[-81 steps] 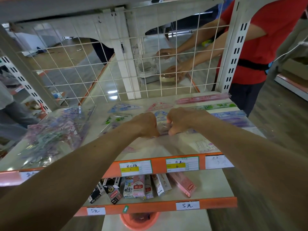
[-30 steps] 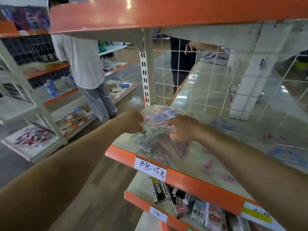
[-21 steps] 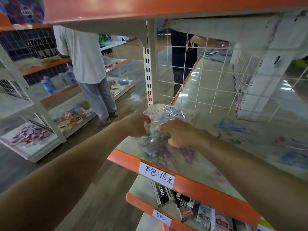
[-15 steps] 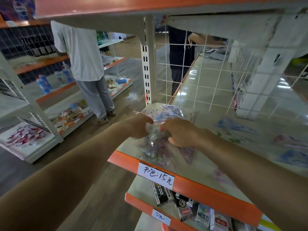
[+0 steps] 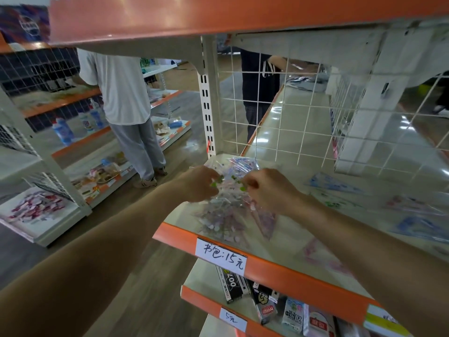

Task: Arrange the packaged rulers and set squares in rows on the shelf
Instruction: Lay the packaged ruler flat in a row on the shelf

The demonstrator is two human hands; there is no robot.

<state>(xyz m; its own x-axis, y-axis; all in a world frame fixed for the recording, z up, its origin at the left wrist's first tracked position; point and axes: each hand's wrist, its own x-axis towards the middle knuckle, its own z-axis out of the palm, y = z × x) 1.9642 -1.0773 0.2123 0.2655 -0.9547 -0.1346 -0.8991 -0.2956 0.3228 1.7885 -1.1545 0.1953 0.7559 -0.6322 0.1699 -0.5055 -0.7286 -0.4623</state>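
Observation:
A clear plastic bag stuffed with several pastel packaged rulers and set squares lies at the left end of the cream shelf. My left hand and my right hand both pinch the bag's top, fingers curled, with a green-printed item showing between them. Set squares in clear packets lie flat in rows further right: a blue set square, a green-printed set square and a pink set square.
A white wire grid backs the shelf; an orange shelf sits close overhead. The orange front edge carries a handwritten price label. Boxed goods fill the shelf below. Two people stand in the aisles beyond: a person in white at left, a person in black behind the grid.
My view swung from the shelf's right side to its left end. Both hands left the laid-out packets and took hold of the bag, now drawn closer together at its top.

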